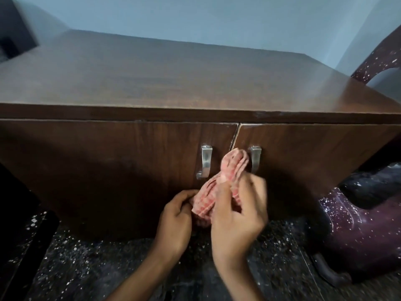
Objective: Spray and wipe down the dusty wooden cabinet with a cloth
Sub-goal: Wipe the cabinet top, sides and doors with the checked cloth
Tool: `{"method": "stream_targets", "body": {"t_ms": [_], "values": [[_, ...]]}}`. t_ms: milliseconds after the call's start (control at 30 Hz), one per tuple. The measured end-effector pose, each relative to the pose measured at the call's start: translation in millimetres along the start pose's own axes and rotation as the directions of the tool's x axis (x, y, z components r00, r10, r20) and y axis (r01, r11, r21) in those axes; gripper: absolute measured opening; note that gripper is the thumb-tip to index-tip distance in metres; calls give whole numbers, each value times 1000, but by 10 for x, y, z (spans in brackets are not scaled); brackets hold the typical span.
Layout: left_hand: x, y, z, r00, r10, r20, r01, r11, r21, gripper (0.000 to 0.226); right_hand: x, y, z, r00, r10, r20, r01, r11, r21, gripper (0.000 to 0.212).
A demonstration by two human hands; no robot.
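A low brown wooden cabinet (152, 83) fills the view, its top dull with dust and its two doors closed. A bunched red-and-white checked cloth (219, 183) is held in front of the doors, its upper end reaching up between the two metal handles (205, 161). My left hand (175, 218) grips the cloth's lower end. My right hand (238, 216) grips its middle, just below the right handle (255, 158). No spray bottle is in view.
A maroon speckled plastic chair (358, 231) stands close to the cabinet's right side. A dark object (13, 29) sits at the cabinet's far left corner. The floor (86, 268) is dark speckled stone. A pale blue wall runs behind the cabinet.
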State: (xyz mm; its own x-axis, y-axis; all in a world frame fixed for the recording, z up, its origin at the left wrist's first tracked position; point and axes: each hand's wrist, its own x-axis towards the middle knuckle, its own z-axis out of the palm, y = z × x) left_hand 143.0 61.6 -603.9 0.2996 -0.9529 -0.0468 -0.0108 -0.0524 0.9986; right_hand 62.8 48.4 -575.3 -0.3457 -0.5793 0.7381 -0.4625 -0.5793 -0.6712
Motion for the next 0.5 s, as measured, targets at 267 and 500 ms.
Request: {"method": "stream_targets", "body": {"t_ms": [267,500], "values": [[-20,-13,-206,997,-20,-79,31,989,143,42,65,83,162,998,9,-58,-13,998,-60,28],[-72,19,-323,996,-28,-87,41,987,152,44,-4,50,110,995,93,-31,-94,996,-6,23]]}}
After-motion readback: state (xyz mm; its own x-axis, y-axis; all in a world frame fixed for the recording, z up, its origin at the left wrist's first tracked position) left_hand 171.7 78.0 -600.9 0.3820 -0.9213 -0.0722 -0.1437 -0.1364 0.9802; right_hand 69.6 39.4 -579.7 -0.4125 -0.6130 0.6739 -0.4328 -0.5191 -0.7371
